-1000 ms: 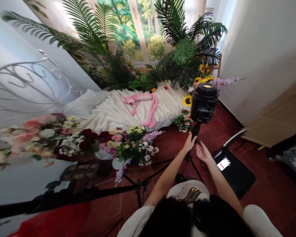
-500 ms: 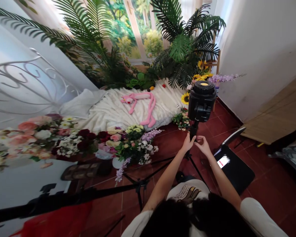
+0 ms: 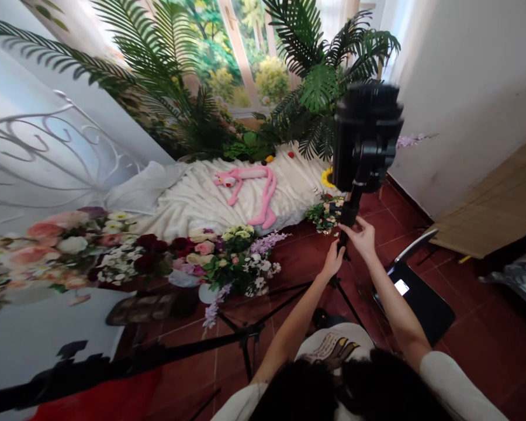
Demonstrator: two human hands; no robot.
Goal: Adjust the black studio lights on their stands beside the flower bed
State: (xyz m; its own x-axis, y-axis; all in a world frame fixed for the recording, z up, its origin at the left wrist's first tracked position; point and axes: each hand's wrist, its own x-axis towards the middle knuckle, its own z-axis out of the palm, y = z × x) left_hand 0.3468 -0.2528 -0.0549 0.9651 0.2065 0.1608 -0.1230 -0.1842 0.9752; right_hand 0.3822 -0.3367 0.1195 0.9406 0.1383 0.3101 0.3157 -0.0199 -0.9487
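Chunky black lamp [image 3: 368,137], kinda blurry, sits roughly upright atop its skinny black stand [image 3: 349,213], around 2 o'clock from view centre.

Seemingly a photo studio, a lamp [image 3: 368,134] standing on a pole [image 3: 349,211], palms [image 3: 319,88] flanking a garden backdrop [image 3: 272,80], flowers [image 3: 236,257] edging a white blanket [image 3: 193,196].

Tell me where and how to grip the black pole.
Probably best to take the pole by its slim section just below the bulky lamp, from the wearer's side: it looks narrow enough to wrap fingers around, and the left hand and right hand meet it there.
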